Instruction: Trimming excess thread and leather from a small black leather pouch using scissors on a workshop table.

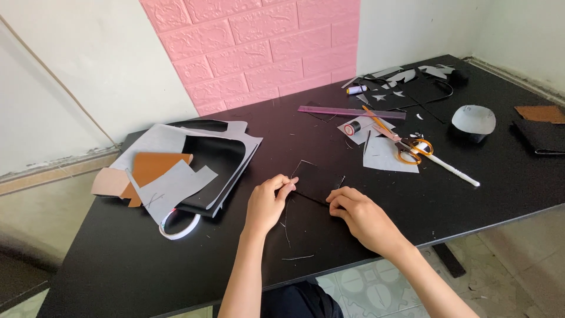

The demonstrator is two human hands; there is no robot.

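Left hand [268, 203]: thumb and forefinger pinched on the near-left corner of the black fabric piece [315, 182], which lies flat on the black table [118, 259]. Right hand [359, 215]: fingers curled, tips pressing the piece's near-right edge; looks like a pin-down, not a pinch, hard to tell black on black. Farther left: stack of grey, black and tan cut sheets [188, 162]. Far right: orange-handled scissors [406, 144], purple ruler [350, 112].

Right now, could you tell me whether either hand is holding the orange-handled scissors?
No, the scissors lie on a grey sheet further back on the table, while the left hand and right hand both pinch a black fabric piece.
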